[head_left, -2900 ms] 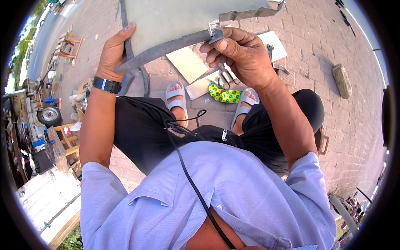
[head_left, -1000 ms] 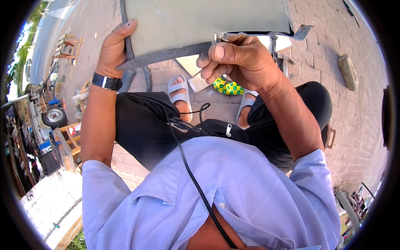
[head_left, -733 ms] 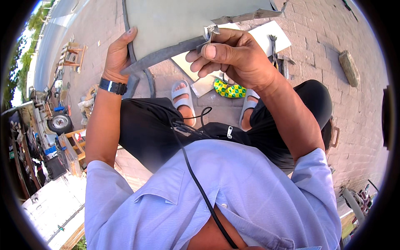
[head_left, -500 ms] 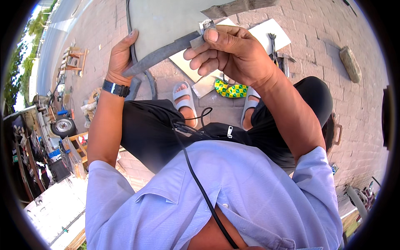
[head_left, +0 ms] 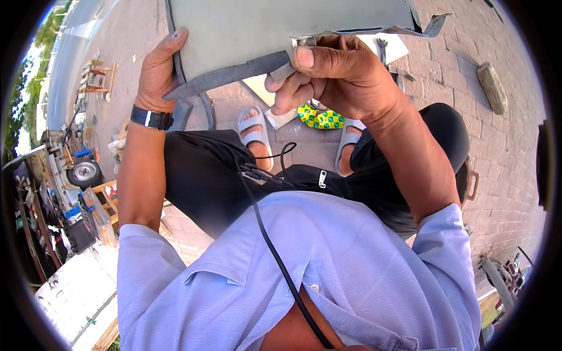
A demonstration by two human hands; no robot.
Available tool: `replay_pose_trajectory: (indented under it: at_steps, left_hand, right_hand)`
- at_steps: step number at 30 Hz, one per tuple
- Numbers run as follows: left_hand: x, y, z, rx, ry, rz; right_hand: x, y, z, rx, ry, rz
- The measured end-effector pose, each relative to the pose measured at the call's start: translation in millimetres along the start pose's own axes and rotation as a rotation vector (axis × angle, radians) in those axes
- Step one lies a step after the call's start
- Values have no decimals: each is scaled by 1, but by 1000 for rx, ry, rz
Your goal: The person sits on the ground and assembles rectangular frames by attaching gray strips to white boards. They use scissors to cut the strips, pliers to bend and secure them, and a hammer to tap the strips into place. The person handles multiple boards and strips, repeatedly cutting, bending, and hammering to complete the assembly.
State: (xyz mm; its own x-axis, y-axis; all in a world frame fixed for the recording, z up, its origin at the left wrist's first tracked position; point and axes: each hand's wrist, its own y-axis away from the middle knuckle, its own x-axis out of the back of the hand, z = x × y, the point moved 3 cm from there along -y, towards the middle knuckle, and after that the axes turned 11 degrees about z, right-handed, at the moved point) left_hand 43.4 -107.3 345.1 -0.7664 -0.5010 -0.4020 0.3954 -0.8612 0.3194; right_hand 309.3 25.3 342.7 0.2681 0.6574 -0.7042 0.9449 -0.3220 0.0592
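Note:
A flat grey panel (head_left: pixel 263 26) is held up in front of me, reaching past the top of the picture. Along its near edge hangs a dark grey strip (head_left: pixel 231 73), partly loose. Its right part runs on to a bent, curled end (head_left: pixel 436 24) past the panel's corner. My left hand (head_left: pixel 157 73), with a dark watch on the wrist, grips the panel's left edge, thumb on top. My right hand (head_left: pixel 357 76) pinches the strip near the middle of that edge, between thumb and fingers, beside a small torn, whitish spot (head_left: pixel 303 41).
Below the panel, light boards (head_left: pixel 257 88), a green and yellow patterned item (head_left: pixel 321 117) and a plier-like tool (head_left: pixel 383 51) lie on the brick paving. A long stone (head_left: pixel 492 88) is on the right. A small wooden stool (head_left: pixel 96 79) and a wheel (head_left: pixel 85 174) are at left.
The panel has come lower and nearer, covering more of the boards. The strip's right part, raised before, now lies along the panel's edge. My left hand has shifted slightly left and up.

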Motion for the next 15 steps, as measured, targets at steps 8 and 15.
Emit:
replay_pose_trajectory:
  at_steps: [8, 15]
  left_hand:
    - [6, -13, -6, 8, 112, 21]
    - [10, -17, -8, 64, 225, -54]
  right_hand:
    - [11, -23, 9, 20, -241, 17]
    - [17, -30, 3, 154, -143, 57]
